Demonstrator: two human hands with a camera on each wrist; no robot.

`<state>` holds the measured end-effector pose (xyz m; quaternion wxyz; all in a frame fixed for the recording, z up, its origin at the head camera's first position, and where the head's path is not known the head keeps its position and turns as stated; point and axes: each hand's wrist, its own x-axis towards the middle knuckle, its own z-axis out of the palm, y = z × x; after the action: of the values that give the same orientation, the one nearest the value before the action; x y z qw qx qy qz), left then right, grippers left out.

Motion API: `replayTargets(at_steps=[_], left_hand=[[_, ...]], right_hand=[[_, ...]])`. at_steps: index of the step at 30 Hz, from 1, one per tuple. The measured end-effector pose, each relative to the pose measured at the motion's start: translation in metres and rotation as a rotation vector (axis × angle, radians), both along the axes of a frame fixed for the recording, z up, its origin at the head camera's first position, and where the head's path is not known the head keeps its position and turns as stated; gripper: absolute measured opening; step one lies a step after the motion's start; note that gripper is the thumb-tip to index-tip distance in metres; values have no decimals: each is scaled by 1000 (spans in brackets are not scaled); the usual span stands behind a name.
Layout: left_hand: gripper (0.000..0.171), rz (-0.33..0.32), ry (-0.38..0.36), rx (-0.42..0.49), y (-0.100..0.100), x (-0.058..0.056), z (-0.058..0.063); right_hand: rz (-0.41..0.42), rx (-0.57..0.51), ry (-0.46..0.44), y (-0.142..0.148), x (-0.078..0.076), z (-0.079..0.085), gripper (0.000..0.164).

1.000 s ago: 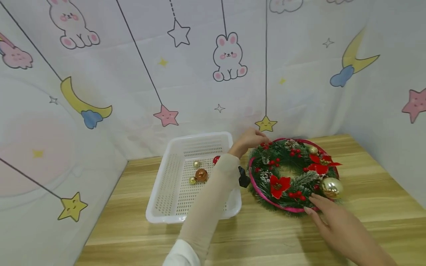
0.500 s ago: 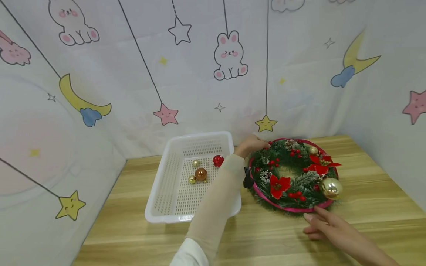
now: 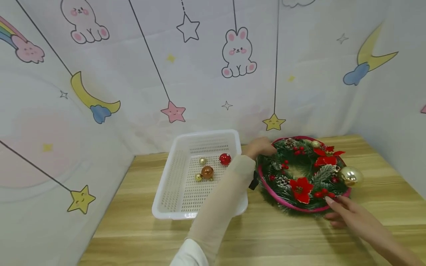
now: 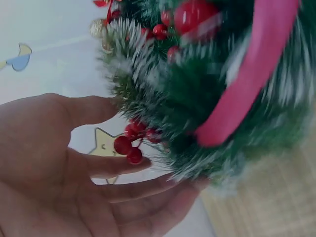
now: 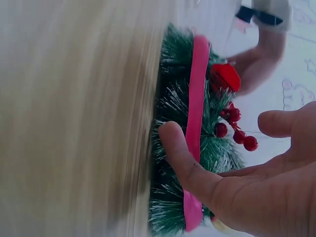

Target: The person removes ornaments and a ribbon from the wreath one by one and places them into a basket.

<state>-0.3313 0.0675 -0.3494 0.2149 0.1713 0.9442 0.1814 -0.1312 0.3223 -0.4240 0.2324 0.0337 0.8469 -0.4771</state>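
Observation:
A Christmas wreath (image 3: 279,184) of green sprigs, red berries and poinsettias, with a pink-red ribbon round it, lies on the table at the right. A large gold bauble (image 3: 351,176) sits at its right edge. My left hand (image 3: 261,147) is at the wreath's back-left rim; in the left wrist view its extended fingers (image 4: 148,190) touch the greenery, and a berry cluster (image 4: 129,143) sits between thumb and fingers. At the front right, my right hand (image 3: 349,212) touches the rim. In the right wrist view one straight digit lies against the ribbon (image 5: 196,98).
A white slotted plastic basket (image 3: 159,195) stands left of the wreath. Inside are a red ball (image 3: 225,159), an orange-brown ball (image 3: 207,172) and small gold ones. A patterned curtain (image 3: 199,81) hangs behind the wooden table (image 3: 123,221); my left forearm crosses the basket's corner.
The wreath has turned anticlockwise: its gold bauble has swung away from me. My right hand has shifted right and farther back along the rim. My left hand stays at the back-left rim.

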Motion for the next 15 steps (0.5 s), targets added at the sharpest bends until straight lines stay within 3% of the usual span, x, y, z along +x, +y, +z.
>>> replayTargets(at_steps=[3,7,11,15], left_hand=[[45,-22,-22,-102,5,2,7],[26,25,-111,-175,12,6,16],[52,64,-229,-267,18,11,24],[53,24,-289,-358,20,16,28]], right_hand=[[4,42,2,16,-8,2,96],[13,90,8,36,-18,4,95],[39,125,20,51,-28,6,94],[52,137,57,61,-38,7,90]])
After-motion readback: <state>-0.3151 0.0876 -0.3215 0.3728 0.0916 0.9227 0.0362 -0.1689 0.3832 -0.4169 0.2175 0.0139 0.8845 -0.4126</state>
